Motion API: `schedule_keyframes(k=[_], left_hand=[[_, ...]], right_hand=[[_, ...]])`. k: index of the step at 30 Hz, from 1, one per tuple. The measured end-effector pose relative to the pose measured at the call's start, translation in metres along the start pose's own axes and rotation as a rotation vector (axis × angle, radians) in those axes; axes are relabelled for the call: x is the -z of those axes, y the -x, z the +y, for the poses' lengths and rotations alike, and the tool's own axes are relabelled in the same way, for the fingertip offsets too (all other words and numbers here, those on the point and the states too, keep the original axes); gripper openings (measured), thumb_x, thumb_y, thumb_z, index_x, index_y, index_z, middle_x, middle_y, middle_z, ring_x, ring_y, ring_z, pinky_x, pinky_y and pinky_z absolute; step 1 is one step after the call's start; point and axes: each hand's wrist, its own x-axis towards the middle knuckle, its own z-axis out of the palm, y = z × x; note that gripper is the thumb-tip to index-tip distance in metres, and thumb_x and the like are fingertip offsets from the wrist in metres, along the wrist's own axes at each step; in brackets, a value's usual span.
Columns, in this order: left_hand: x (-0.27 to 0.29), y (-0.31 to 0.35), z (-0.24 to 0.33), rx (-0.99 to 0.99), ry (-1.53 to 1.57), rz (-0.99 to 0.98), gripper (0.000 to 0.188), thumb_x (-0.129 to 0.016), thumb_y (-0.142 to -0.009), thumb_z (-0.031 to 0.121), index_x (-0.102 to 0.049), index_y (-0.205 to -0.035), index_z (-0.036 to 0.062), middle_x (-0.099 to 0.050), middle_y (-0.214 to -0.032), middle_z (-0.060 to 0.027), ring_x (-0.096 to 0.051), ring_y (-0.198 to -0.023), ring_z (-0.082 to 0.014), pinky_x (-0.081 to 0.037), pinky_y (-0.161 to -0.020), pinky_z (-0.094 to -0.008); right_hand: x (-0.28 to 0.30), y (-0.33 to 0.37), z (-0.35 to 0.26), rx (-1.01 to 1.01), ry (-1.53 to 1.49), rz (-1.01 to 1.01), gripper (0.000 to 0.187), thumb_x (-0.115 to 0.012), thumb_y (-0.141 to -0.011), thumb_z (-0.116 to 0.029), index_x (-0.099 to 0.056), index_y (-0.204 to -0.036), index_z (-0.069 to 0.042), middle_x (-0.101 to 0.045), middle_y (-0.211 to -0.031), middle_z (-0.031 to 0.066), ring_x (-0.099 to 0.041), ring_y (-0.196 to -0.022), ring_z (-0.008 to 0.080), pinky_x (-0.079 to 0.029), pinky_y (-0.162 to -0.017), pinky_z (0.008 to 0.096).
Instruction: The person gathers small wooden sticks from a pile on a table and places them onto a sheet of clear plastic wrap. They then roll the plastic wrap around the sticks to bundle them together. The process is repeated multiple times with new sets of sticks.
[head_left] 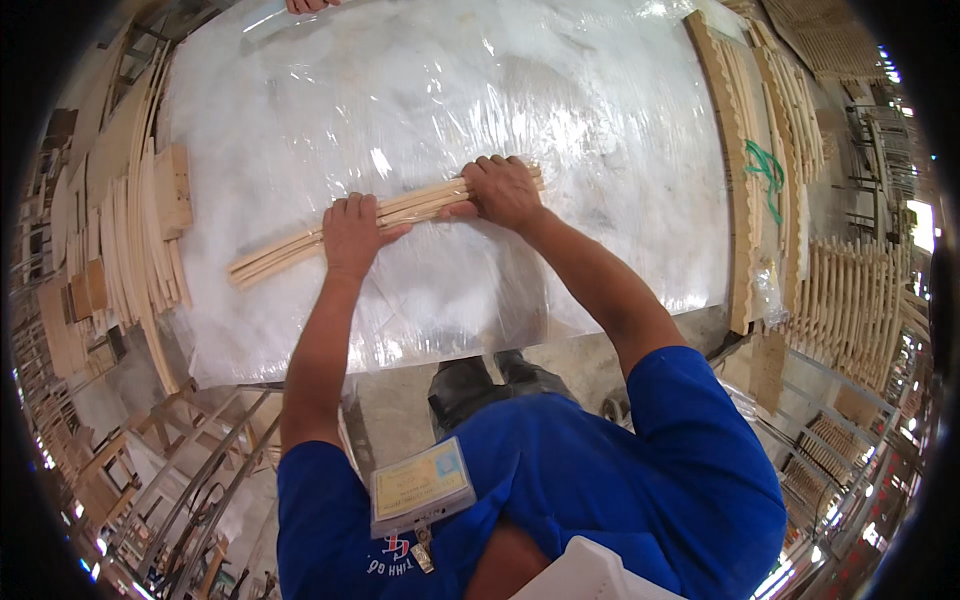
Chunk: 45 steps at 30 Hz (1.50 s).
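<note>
At frame centre, our left hand (350,235) and right hand (503,190) press down, fingers curled over the wooden slat bundle (290,248), keeping it gathered on the plastic-wrapped table (560,90).

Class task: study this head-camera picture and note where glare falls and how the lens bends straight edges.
Head view: glare streaks the plastic-wrapped table; fisheye curves the table edges and the stacked wooden slats toward the dark rim; both hands on the bundle of wooden strips look sharp.

We see stacks of curved wooden slats (140,240) left of the plastic-wrapped table (560,90), more curved wooden parts (770,110) on its right with a green cord (768,170), and metal racks (200,480) below.
</note>
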Motion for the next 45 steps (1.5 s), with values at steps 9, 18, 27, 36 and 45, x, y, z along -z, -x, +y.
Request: schedule_keyframes(k=[9,18,27,36,45], left_hand=[[0.009,-0.018,-0.018,-0.028,0.191,-0.134,0.071,-0.087,-0.08,0.061,-0.066,-0.115,0.003,-0.067,-0.108,-0.015,-0.066,-0.094,-0.0357,-0.053,-0.084,-0.0493],[0.014,-0.003,-0.013,0.006,0.151,-0.179,0.07,-0.074,-0.093,0.066,-0.067,-0.124,0.0042,-0.07,-0.121,-0.0174,-0.07,-0.107,-0.0378,-0.057,-0.09,-0.0498],[0.023,-0.029,-0.018,0.022,0.195,-0.31,0.07,-0.067,-0.095,0.071,-0.069,-0.117,0.0054,-0.069,-0.119,-0.0143,-0.068,-0.114,-0.0375,-0.058,-0.094,-0.05],[0.01,-0.029,-0.02,0.144,0.173,-0.195,0.065,-0.085,-0.082,0.061,-0.074,-0.116,0.0075,-0.073,-0.117,-0.0087,-0.067,-0.109,-0.035,-0.05,-0.103,-0.0515],[0.0,-0.033,-0.013,0.071,0.163,0.214,0.07,-0.089,-0.075,0.061,-0.075,-0.118,0.0076,-0.072,-0.109,-0.0097,-0.062,-0.117,-0.0353,-0.047,-0.105,-0.0502]], right_hand=[[0.019,0.008,0.02,-0.11,0.134,-0.04,0.078,-0.079,-0.076,-0.076,-0.069,-0.121,-0.013,-0.067,-0.118,0.0091,-0.064,-0.117,0.0297,-0.048,-0.103,0.0509],[0.033,-0.01,0.024,-0.127,0.108,-0.301,0.075,-0.07,-0.085,-0.078,-0.069,-0.12,-0.012,-0.071,-0.114,0.0111,-0.066,-0.116,0.0308,-0.049,-0.1,0.0517],[-0.001,-0.008,0.005,0.125,0.136,0.107,0.072,-0.06,-0.093,-0.078,-0.063,-0.118,-0.01,-0.063,-0.104,0.0078,-0.06,-0.099,0.0285,-0.043,-0.094,0.0507],[0.008,-0.036,-0.004,0.186,0.148,0.236,0.065,-0.065,-0.096,-0.07,-0.066,-0.119,-0.009,-0.064,-0.114,0.0099,-0.062,-0.108,0.0289,-0.046,-0.095,0.0489],[-0.009,-0.065,-0.002,0.178,-0.013,0.183,0.048,-0.075,-0.096,-0.056,-0.07,-0.111,-0.011,-0.069,-0.101,0.0045,-0.066,-0.095,0.0281,-0.05,-0.087,0.0452]])
